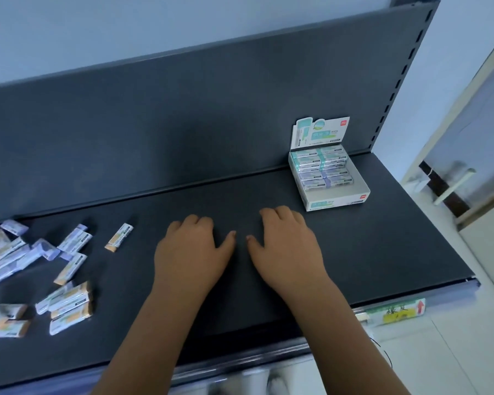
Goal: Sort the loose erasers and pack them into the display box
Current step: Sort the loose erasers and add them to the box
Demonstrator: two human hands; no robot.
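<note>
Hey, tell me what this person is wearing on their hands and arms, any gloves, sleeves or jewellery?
Nothing worn shows. The left hand and right hand are bare: no gloves, rings or bracelets. The left forearm and right forearm are bare too, down to the picture's edge, with no sleeve or watch in view.

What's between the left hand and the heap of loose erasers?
In the head view, one stray orange-ended eraser lies between the left hand and the heap; the rest is bare shelf.
</note>
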